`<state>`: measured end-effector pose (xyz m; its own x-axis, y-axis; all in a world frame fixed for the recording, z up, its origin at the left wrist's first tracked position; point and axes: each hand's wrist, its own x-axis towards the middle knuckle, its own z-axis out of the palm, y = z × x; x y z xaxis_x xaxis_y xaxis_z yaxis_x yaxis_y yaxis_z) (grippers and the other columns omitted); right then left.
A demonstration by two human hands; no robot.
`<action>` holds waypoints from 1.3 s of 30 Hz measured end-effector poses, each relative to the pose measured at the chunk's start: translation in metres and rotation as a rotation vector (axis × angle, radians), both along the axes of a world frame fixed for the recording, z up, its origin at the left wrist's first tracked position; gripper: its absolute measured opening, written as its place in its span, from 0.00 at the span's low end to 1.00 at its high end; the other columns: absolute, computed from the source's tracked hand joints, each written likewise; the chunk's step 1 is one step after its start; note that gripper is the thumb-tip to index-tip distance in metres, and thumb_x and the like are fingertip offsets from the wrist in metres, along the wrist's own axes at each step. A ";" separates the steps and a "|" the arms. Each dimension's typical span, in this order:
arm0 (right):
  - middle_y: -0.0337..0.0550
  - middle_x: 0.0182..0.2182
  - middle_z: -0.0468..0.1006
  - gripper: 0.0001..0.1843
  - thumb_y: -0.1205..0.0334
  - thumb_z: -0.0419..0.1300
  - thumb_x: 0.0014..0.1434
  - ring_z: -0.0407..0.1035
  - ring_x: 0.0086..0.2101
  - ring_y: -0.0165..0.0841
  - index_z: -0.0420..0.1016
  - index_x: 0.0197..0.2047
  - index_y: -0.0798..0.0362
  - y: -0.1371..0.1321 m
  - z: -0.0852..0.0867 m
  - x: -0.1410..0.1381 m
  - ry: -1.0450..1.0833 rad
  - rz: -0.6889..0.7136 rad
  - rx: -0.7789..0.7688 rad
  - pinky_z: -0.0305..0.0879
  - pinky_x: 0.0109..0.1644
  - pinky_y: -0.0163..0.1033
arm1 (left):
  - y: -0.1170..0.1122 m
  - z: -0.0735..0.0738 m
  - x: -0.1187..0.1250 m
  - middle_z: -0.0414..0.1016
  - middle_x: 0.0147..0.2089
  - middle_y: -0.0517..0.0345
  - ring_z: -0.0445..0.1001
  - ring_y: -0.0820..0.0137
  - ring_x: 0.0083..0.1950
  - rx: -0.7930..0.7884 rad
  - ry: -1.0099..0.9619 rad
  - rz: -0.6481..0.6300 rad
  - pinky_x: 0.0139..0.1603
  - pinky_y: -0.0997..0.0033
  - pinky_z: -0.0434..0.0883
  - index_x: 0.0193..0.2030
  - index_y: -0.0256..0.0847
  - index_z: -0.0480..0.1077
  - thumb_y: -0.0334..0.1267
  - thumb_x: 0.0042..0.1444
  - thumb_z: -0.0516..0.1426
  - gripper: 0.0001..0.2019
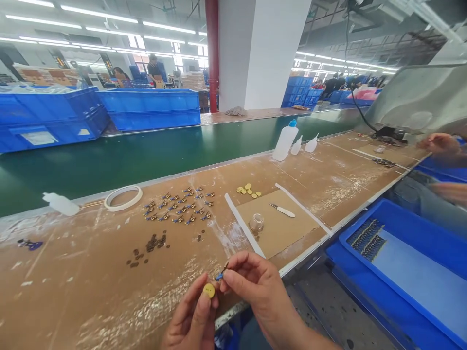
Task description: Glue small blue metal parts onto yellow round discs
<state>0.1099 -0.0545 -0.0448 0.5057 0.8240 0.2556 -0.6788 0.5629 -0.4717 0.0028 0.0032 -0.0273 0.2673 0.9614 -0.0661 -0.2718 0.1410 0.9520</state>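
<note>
Between the thumb and fingers of my left hand [197, 313] is a small round yellow disc [209, 290] with faint marks on its face. My right hand [255, 284] pinches a tiny blue and dark figure-like piece [219, 276], close beside the disc; I cannot tell if the two touch. Both hands are over the table's front edge. Beyond them, several similar small blue and gold pieces [178, 206] stand in rows. Nearer lies a loose heap of small dark brown discs [155, 243]. More yellow discs [248, 189] are grouped farther back.
A white-handled knife [284, 210] and a small clear cup [256, 222] rest on a cardboard sheet [273, 238]. A tape roll [123, 198] and white bottles [285, 141] line the back edge. A blue tray [419, 272] sits at right, near a co-worker's hands [440, 144].
</note>
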 end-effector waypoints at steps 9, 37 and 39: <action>0.39 0.29 0.76 0.06 0.65 0.64 0.55 0.71 0.30 0.23 0.79 0.37 0.56 -0.019 0.008 0.020 -0.687 -0.372 -0.103 0.66 0.36 0.25 | 0.012 -0.007 -0.011 0.77 0.36 0.38 0.76 0.64 0.35 -0.045 -0.070 -0.012 0.40 0.66 0.76 0.33 0.36 0.81 0.35 0.25 0.75 0.22; 0.43 0.23 0.76 0.18 0.67 0.72 0.43 0.71 0.24 0.25 0.67 0.31 0.62 -0.015 0.031 0.021 -0.286 0.232 -0.120 0.68 0.30 0.27 | -0.003 0.003 0.000 0.77 0.33 0.45 0.77 0.65 0.32 0.021 -0.083 -0.008 0.37 0.66 0.78 0.28 0.39 0.80 0.36 0.24 0.75 0.19; 0.43 0.23 0.76 0.18 0.68 0.72 0.43 0.71 0.24 0.25 0.67 0.31 0.62 -0.015 0.031 0.021 -0.282 0.230 -0.136 0.68 0.31 0.27 | 0.000 0.000 -0.002 0.77 0.34 0.45 0.76 0.65 0.33 0.032 -0.086 -0.025 0.38 0.65 0.77 0.30 0.39 0.80 0.36 0.27 0.74 0.18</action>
